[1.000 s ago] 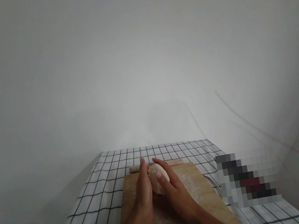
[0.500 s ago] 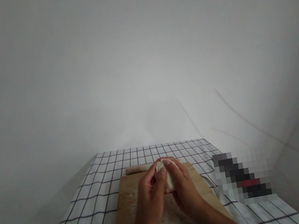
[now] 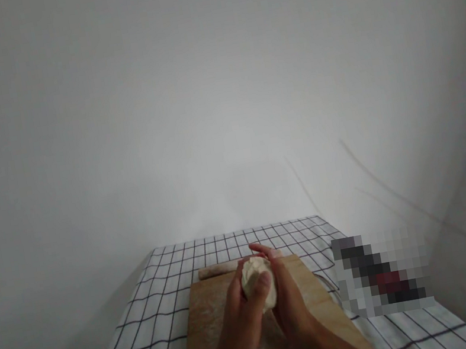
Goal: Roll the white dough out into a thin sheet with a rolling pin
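A pale lump of dough (image 3: 250, 272) with a creased top is held between my two hands, above the wooden board. My left hand (image 3: 244, 312) wraps its left side, the thumb pressed across the face turned toward me. Against the right side lies my right hand (image 3: 290, 298), cupped round the dough, with some fingers reaching out past its far side. The undersides of the dough and several fingertips are hidden. Below both hands, the wooden board (image 3: 203, 324) is dusted with flour.
A rolling pin (image 3: 216, 270) lies along the board's far edge, partly behind my hands. The board rests on a table with a white, black-checked cloth (image 3: 145, 328). At the right, a pixelated dark patch (image 3: 381, 274) hides an object. A wall (image 3: 204, 113) stands behind the table.
My right thumb has come off the near face of the dough, and the right fingers have straightened outward. More of the dough shows now. The view has shifted slightly.
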Demonstrator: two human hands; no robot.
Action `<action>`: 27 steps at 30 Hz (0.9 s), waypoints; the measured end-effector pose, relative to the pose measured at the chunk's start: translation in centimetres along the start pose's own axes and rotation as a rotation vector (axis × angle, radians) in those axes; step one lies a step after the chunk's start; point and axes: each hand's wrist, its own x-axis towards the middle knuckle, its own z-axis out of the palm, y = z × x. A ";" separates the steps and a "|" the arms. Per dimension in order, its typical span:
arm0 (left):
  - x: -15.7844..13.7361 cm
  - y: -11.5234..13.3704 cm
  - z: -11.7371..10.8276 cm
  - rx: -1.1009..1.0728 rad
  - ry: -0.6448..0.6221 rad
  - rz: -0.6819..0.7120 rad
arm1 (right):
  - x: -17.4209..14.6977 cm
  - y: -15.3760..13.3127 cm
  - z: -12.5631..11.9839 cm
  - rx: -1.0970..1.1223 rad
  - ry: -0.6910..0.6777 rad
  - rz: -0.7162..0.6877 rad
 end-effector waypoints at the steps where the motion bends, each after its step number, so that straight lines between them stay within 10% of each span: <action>1: -0.2 0.1 0.0 0.034 -0.003 0.011 | -0.1 0.0 0.0 -0.002 0.004 0.007; 27: 0.3 -1.2 -0.9 0.170 0.073 0.157 | -0.1 -1.1 0.0 0.023 -0.086 0.070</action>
